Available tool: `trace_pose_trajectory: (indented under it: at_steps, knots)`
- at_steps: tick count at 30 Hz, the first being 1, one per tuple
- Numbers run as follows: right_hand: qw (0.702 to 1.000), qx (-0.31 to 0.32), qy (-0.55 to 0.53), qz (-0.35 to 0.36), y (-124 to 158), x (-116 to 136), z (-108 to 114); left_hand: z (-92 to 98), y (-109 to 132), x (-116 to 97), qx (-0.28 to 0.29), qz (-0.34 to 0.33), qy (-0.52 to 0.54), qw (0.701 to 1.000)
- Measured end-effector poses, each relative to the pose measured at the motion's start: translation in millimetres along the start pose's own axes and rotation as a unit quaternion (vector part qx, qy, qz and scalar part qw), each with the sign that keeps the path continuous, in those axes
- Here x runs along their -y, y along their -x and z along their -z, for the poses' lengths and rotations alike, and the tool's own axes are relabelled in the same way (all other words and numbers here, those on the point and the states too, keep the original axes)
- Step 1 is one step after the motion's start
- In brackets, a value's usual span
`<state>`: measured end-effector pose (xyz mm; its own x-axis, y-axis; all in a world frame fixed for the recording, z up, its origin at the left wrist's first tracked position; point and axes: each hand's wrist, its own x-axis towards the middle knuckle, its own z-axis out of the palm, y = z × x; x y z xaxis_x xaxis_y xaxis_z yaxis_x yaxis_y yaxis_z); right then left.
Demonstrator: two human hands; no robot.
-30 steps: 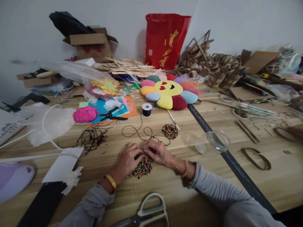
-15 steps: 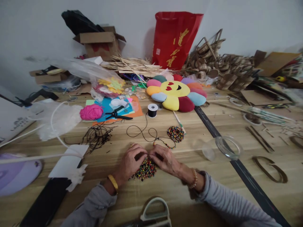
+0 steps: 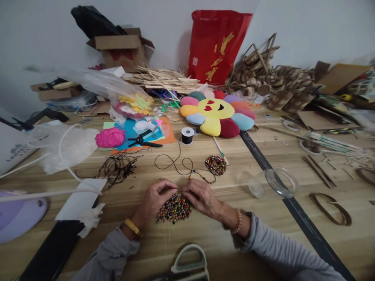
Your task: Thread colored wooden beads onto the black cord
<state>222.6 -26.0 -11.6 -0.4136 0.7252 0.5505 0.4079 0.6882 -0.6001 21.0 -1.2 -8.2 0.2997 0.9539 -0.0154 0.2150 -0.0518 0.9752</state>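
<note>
My left hand (image 3: 156, 198) is at the far left edge of a loose pile of small multicoloured beads (image 3: 175, 208). Its thumb and forefinger are pinched together, and whatever is between them is too small to see. On the pile's right side my right hand (image 3: 204, 198) has its fingers closed at the tips, close to the left fingertips. A thin black cord (image 3: 171, 161) strung with some colourful beads (image 3: 209, 181) runs behind the right hand's fingers; its end is hidden there. Beyond lies a coiled strand of beads (image 3: 216, 165).
A spool of black cord (image 3: 187, 136) stands past the hands, with black pliers (image 3: 145, 141) and pink yarn (image 3: 110, 137) to its left. Scissors (image 3: 190, 265) lie near the front edge. A flower cushion (image 3: 216, 111), a clear tape roll (image 3: 281, 182) and a tangle of cord (image 3: 118, 169) surround the work area.
The left fingertips have drawn slightly left, leaving a small gap from the right fingertips and showing more of the bead pile. The whole view has shifted a little.
</note>
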Motion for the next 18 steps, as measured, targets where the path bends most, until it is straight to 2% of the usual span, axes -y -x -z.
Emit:
trace_pose_trajectory:
  at_steps: [5,18]
  knots:
    - [1.000,0.005,0.004,0.005,-1.6,1.0,0.2,-0.7,-1.9,0.5,0.024,-0.002,0.042,0.999]
    - [1.000,-0.011,0.011,0.015,1.0,0.2,-0.6,2.4,-1.2,-1.0,0.045,0.007,0.072,0.996]
